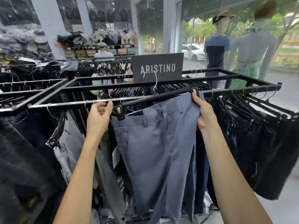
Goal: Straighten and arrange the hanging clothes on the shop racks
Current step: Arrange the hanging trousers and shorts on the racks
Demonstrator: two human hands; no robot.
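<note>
A pair of blue-grey trousers (155,143) hangs from a black clip hanger (155,97) that I hold lifted and tilted in front of the black metal rack (145,85). The hanger's wire hook (152,78) rises free above the rail. My left hand (99,117) pinches the hanger's left end by its clip. My right hand (203,112) grips the right end of the hanger together with the waistband. Light grey trousers (69,143) hang to the left on the rack, and dark trousers (262,139) hang in a row to the right.
A dark ARISTINO sign (157,67) stands on the rack behind the hook. More racks of clothes and shelves of bags fill the back left. Two mannequins (217,46) stand by the glass shopfront at the right. A person in a cap (103,50) is behind the far rack.
</note>
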